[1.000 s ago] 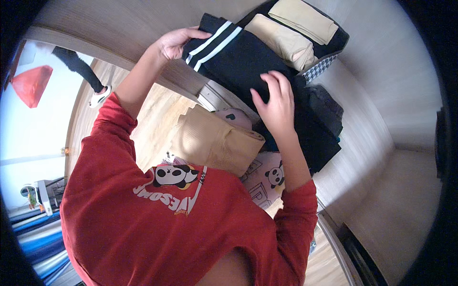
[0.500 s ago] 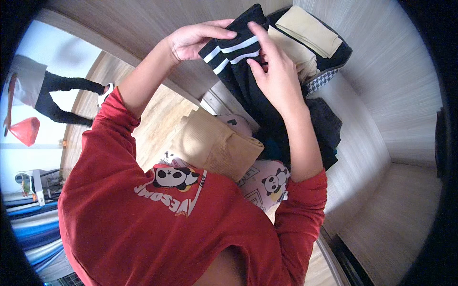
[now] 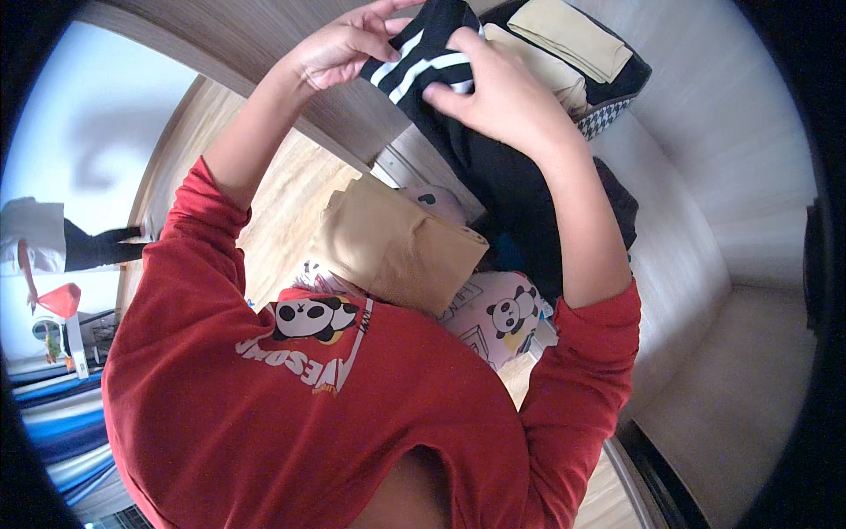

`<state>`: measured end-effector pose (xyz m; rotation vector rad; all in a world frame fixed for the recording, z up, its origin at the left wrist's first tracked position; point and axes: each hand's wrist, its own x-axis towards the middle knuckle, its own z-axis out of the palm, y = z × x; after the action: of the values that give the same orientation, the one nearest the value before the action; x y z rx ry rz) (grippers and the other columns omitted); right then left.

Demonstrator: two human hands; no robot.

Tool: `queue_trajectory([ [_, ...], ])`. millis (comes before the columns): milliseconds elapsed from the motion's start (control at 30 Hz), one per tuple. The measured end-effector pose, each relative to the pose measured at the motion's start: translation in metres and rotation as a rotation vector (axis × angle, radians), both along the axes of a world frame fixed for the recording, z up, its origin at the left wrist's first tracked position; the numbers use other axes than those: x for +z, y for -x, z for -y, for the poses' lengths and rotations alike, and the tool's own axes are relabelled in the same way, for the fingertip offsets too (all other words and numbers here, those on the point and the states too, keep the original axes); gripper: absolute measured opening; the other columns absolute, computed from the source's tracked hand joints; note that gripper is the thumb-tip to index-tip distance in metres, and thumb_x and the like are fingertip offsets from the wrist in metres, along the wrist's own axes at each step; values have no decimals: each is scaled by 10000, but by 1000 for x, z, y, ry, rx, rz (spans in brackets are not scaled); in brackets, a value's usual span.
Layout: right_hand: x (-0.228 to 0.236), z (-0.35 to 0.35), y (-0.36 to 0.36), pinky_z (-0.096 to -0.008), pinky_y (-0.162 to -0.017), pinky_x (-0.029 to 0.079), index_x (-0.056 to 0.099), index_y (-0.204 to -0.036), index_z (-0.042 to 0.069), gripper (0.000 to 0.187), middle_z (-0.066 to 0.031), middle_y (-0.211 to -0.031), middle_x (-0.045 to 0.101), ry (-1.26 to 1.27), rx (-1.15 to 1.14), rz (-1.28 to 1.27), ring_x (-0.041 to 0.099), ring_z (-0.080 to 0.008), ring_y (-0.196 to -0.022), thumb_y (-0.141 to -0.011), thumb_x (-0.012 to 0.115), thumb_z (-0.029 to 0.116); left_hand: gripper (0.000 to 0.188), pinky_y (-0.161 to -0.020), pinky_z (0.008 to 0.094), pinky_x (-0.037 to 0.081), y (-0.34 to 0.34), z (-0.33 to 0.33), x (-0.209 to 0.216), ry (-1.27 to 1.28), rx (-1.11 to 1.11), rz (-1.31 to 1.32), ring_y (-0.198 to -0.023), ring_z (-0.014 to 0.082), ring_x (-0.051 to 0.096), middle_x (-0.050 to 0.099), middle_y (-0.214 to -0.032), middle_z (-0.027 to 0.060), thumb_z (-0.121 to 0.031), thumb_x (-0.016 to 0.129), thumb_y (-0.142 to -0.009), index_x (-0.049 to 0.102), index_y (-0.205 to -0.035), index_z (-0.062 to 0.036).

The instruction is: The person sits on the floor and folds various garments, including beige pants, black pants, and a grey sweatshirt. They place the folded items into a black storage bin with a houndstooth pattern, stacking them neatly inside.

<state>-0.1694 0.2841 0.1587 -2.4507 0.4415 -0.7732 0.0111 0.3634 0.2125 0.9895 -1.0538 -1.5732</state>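
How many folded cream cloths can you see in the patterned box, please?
2. One cream cloth lies toward the upper right of the box; the other lies to its lower left, partly covered by the right hand. More may be hidden underneath.

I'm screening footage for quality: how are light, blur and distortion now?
Head view: the wall at left is pale and overbright; the black garment loses most folds in darkness. Head view again: the right hand looks slightly blurred; the floor bows along its left edge.
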Motion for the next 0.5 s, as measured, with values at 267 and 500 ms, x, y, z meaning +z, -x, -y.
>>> queue_trajectory([
  [267,47,60,54,-284,-690,438,534,-896,-5,144,-102,-805,589,-316,-209,290,559,-165,-758,-757,550,26,685,-912,334,368,-28,4,-1,163,67,763,-1157,209,402,414,-1252,104,165,475,-666,318,-1274,-109],
  [500,50,79,60,-247,-659,446,545,-907,-5,133,-56,-812,596,-508,-70,468,555,-128,-738,-775,549,-7,539,-901,293,371,-21,20,-3,266,-71,772,-1086,163,455,498,-1170,68,140,484,-700,394,-1205,-24],
])
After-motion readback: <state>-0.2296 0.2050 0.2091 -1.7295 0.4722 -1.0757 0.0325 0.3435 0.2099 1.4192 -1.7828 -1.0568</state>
